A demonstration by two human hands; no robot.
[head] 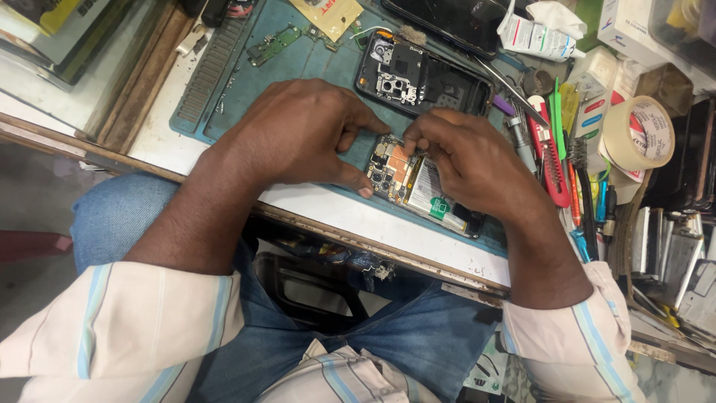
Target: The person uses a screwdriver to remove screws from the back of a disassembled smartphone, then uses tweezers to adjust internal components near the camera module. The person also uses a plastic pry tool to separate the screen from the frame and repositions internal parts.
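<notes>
An opened phone (418,186) lies on the teal work mat (246,82) near the bench's front edge, its circuit board, copper shielding and battery exposed. My left hand (298,134) rests on the phone's left end, thumb pressed along its lower corner and index finger on the top edge. My right hand (462,160) covers the phone's right half, fingertips pinched together over the board; whether they hold a small part is hidden. A second opened phone frame (421,78) lies on the mat just behind both hands.
A small green circuit board (274,43) and a dark phone screen (455,22) lie at the back of the mat. Right of the phone are screwdrivers, a red-handled tool (552,160), brushes, a tape roll (638,134) and stacked phone parts (682,261). My knees are under the bench.
</notes>
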